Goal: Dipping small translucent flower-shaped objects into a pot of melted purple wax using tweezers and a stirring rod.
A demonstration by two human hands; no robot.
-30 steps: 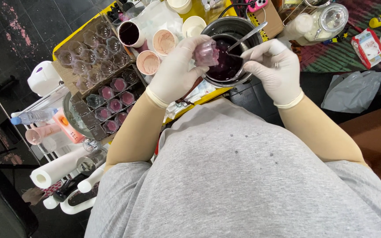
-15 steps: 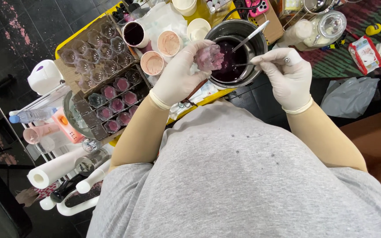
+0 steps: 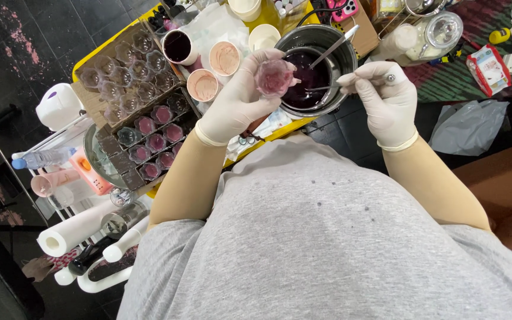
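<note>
Head view: left hand (image 3: pixel 238 104), white glove, fingers curled round a small clear cup (image 3: pixel 274 77) w/ pink-purple fill. Cup sits betw thumb and fingertips, held tilted just beside the rim of the metal pot (image 3: pixel 318 68). Right hand (image 3: pixel 386 98), gloved, fingers pinched shut on a thin metal utensil (image 3: pixel 327 88); its tip reaches into the dark purple liquid in the pot. Tray of clear cups (image 3: pixel 143 112) lies left of the pot, some filled pink.
</note>
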